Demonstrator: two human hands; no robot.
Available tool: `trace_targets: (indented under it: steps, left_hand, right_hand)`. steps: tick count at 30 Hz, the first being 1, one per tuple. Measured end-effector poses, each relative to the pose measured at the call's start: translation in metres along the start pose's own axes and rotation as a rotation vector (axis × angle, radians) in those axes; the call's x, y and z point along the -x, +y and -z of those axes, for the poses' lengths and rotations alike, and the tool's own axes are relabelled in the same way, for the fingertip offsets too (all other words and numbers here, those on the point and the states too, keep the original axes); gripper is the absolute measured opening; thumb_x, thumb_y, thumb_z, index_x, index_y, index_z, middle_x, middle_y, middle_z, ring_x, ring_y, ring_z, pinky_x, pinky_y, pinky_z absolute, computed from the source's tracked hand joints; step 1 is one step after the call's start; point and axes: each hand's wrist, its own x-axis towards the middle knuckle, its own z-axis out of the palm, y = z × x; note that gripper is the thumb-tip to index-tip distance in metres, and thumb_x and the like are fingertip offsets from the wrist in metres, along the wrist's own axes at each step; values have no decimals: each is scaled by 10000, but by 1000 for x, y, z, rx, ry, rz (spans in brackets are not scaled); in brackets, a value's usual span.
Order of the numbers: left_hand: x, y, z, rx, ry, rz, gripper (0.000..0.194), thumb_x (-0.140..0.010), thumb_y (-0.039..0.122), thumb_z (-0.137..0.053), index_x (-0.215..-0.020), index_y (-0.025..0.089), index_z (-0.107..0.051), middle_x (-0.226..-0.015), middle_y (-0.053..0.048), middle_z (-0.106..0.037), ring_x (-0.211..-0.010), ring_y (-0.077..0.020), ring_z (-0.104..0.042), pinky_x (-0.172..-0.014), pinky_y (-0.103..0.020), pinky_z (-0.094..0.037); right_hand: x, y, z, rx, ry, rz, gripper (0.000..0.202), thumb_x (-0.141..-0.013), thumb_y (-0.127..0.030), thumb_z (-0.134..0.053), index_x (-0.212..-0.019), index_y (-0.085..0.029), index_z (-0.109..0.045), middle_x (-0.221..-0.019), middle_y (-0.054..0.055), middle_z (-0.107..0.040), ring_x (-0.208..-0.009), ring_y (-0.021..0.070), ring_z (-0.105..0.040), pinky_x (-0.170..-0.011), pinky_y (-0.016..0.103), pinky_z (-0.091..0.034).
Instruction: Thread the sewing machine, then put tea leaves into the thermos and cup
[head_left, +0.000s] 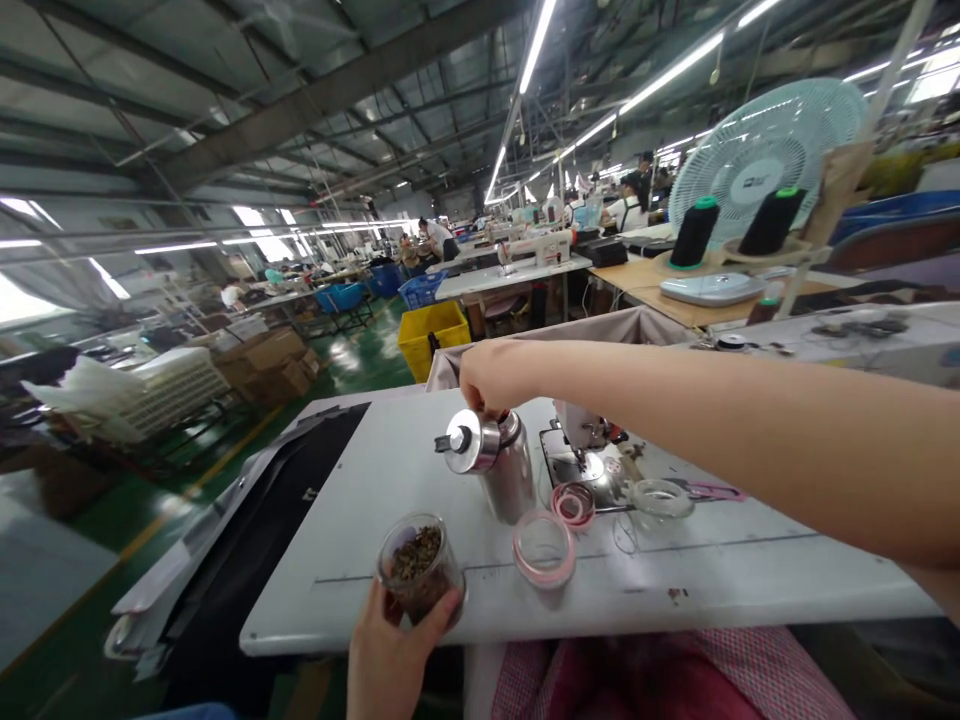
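Observation:
My left hand is wrapped round a clear glass jar, partly filled with brown dried leaf-like bits, near the table's front edge. A shiny steel thermos flask stands behind it to the right. My right hand reaches across and is closed at the flask's top; its fingertips are partly hidden. The flask's steel lid, with a round knob and a dark tab, tilts toward the left at the mouth. Beside the flask lies a clear round lid with a pink rim.
Pink tape rolls and a clear ring-shaped item lie by the sewing machine on the white table. Dark fabric hangs at the left edge. Behind are a yellow bin, thread cones, a fan and people farther off.

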Motion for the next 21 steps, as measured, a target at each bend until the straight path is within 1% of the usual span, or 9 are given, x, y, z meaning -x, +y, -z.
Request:
trace_targets:
  steps: [4, 6, 8, 11, 13, 15, 18, 19, 21]
  left_hand:
    - [0, -1, -3, -8, -10, 6, 675, -581, 539, -775, -1106, 177, -557, -1023, -62, -675, -955, -282, -651, -873, -404, -511]
    - [0, -1, -4, -16, -11, -6, 669, -584, 540, -775, -1098, 170, -560, -998, -66, -682, -933, -279, -655, -865, -402, -510]
    - [0, 1, -5, -34, -6, -24, 671, -588, 547, -770, -1097, 163, -565, -995, -73, -683, -921, -280, -657, -868, -406, -509]
    - [0, 2, -7, -64, 10, -50, 678, -585, 559, -761, -1097, 157, -568, -1009, -80, -674, -912, -281, -655, -857, -404, -516]
    - [-1, 2, -8, -90, 11, -76, 674, -591, 563, -755, -1091, 152, -568, -1017, -86, -665, -906, -277, -650, -843, -395, -525]
    - [-3, 0, -9, -96, -4, -93, 670, -604, 557, -754, -1100, 147, -563, -1029, -88, -657, -919, -271, -648, -849, -382, -529]
    - [-6, -5, -13, -70, -40, -66, 688, -596, 537, -778, -1122, 153, -556, -1044, -85, -658, -953, -265, -648, -859, -364, -529]
    - [-7, -7, -15, -61, -41, -58, 690, -596, 531, -783, -1128, 156, -555, -1045, -83, -659, -957, -263, -647, -866, -363, -527]
    - [-10, -10, -21, -47, -27, -62, 678, -607, 526, -781, -1136, 166, -556, -1049, -80, -659, -959, -261, -646, -879, -373, -519]
  right_hand:
    - [2, -1, 1, 6, -26, 35, 266, -720, -15, -708, -973, -84, -749, -930, 82, -709, -833, 181, -643, -780, 270, -494]
    - [-1, 3, -1, -9, -4, 32, 298, -687, -15, -735, -979, -75, -745, -923, 81, -704, -832, 183, -638, -803, 280, -491]
    - [-5, 8, -3, -34, 13, 36, 293, -693, -36, -735, -982, -80, -747, -884, 69, -699, -816, 176, -634, -807, 279, -485]
    - [-12, 16, -6, -50, 16, 68, 255, -726, -74, -717, -976, -102, -760, -837, 58, -697, -792, 170, -628, -789, 279, -476]
    - [-17, 21, -9, -67, 43, 100, 256, -708, -82, -727, -959, -119, -767, -825, 55, -700, -771, 168, -624, -757, 274, -472]
    - [-21, 23, -12, -98, 62, 107, 238, -699, -88, -724, -930, -120, -768, -779, 49, -695, -719, 160, -619, -707, 265, -470]
    - [-21, 24, -15, -95, 73, 86, 220, -710, -90, -701, -918, -119, -765, -755, 47, -690, -686, 152, -609, -658, 256, -460]
    - [-17, 24, -15, -77, 96, 81, 224, -711, -76, -687, -914, -126, -766, -775, 45, -695, -701, 152, -610, -656, 254, -457]
    - [-6, 26, -14, -51, 194, 77, 236, -713, -47, -655, -887, -155, -772, -803, 27, -700, -721, 149, -612, -654, 252, -450]
